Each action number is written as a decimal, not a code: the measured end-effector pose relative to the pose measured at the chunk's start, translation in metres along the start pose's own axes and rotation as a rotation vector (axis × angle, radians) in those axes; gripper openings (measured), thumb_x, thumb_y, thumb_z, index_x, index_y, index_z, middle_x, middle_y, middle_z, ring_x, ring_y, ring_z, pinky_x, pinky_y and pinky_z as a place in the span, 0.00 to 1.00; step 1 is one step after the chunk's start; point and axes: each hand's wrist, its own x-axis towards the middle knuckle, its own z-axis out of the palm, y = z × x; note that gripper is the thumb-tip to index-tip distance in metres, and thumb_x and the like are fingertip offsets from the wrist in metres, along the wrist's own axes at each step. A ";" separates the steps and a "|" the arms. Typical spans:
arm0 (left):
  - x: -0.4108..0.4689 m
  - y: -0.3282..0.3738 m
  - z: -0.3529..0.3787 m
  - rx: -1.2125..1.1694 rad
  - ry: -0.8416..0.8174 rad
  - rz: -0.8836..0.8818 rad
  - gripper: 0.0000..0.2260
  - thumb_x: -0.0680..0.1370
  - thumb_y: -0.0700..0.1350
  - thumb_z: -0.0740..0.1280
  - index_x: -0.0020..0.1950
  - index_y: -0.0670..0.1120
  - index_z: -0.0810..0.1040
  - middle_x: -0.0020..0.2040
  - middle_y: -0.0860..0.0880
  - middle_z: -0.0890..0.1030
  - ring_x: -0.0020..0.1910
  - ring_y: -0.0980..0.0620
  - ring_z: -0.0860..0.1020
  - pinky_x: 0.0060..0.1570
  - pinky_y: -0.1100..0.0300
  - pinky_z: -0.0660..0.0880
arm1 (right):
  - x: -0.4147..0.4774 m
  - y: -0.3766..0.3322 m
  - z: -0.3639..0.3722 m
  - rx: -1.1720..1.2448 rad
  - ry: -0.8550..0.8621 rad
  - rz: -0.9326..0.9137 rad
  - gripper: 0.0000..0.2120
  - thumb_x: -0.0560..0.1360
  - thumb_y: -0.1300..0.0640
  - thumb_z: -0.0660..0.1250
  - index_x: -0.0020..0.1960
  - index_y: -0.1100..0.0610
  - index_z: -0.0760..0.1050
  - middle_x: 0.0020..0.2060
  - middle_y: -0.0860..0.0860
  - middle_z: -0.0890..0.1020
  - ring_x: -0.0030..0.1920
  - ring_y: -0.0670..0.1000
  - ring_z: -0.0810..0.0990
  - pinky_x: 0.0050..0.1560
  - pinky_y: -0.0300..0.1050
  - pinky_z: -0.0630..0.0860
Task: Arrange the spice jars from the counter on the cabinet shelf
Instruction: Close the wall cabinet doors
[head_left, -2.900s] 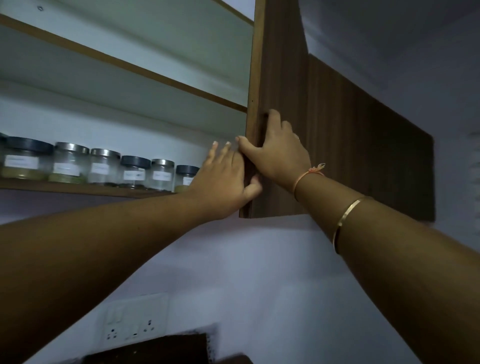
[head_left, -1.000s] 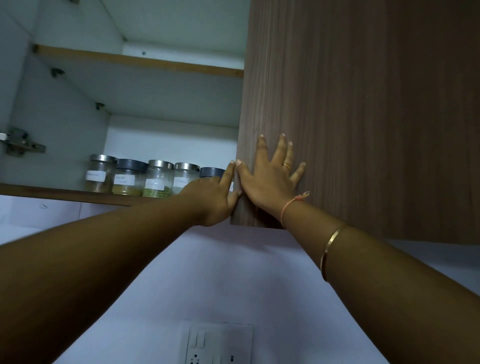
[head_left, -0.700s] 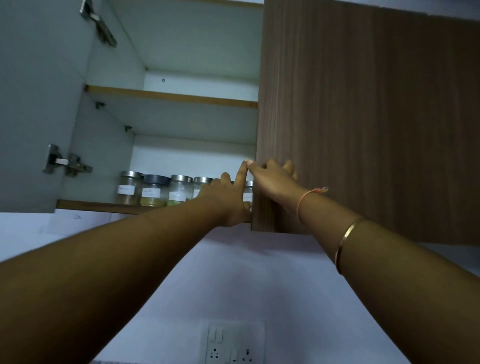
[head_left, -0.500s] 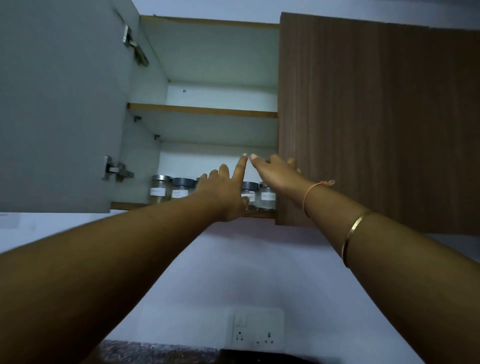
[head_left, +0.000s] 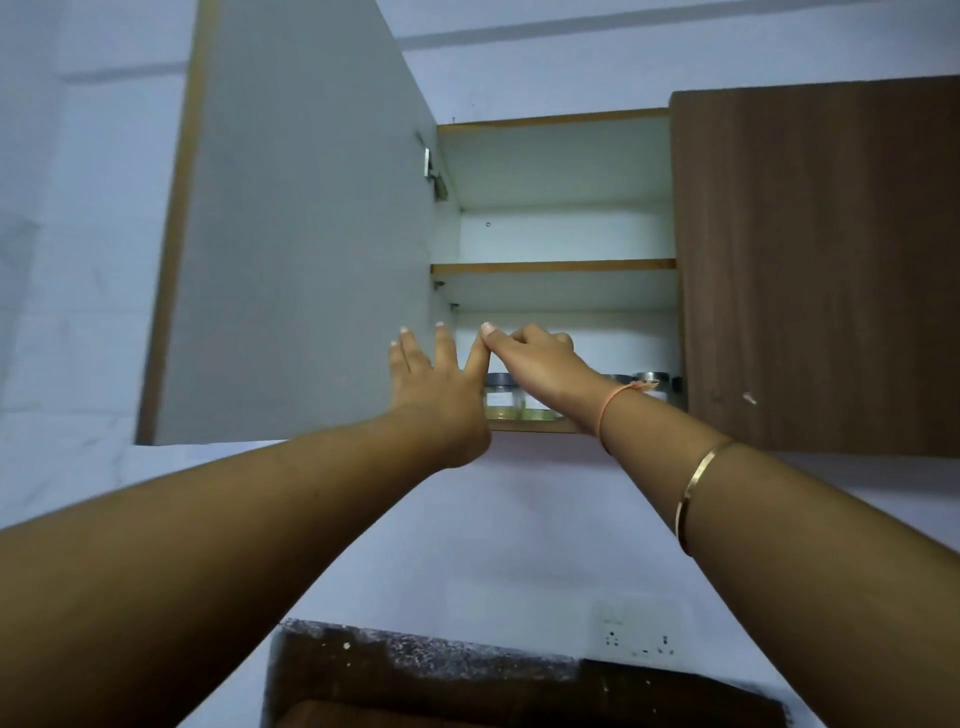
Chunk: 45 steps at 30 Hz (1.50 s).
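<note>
Left hand (head_left: 436, 395), centre frame: fingers straight, spread, at edge of open door (head_left: 311, 234). Right hand (head_left: 540, 369) touching it: fingers curled, nothing held, in front of jars (head_left: 500, 397) on shelf (head_left: 535, 426).

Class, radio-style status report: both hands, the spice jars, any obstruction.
Left hand open by open door. Right hand curled, apparently empty. Spice jars on lower shelf. Hands screen some.
</note>
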 end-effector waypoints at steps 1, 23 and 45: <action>-0.004 -0.010 -0.005 0.016 0.029 -0.029 0.37 0.78 0.50 0.59 0.76 0.49 0.35 0.76 0.37 0.40 0.73 0.29 0.39 0.72 0.40 0.40 | -0.002 -0.011 0.004 0.001 -0.005 -0.009 0.30 0.75 0.32 0.52 0.66 0.51 0.69 0.69 0.55 0.61 0.68 0.59 0.65 0.70 0.58 0.63; -0.022 -0.137 -0.062 -0.353 0.227 -0.783 0.42 0.73 0.46 0.70 0.77 0.43 0.45 0.71 0.39 0.63 0.68 0.39 0.65 0.65 0.47 0.64 | -0.029 -0.125 0.055 0.049 -0.108 -0.161 0.27 0.75 0.35 0.57 0.61 0.57 0.69 0.67 0.57 0.68 0.65 0.59 0.70 0.66 0.56 0.69; -0.046 0.055 -0.050 -0.470 -0.128 -0.085 0.41 0.73 0.45 0.71 0.75 0.45 0.47 0.68 0.42 0.68 0.62 0.41 0.73 0.58 0.49 0.74 | -0.040 -0.052 -0.052 0.163 0.206 -0.067 0.04 0.74 0.57 0.63 0.42 0.57 0.71 0.48 0.60 0.82 0.50 0.60 0.81 0.51 0.62 0.80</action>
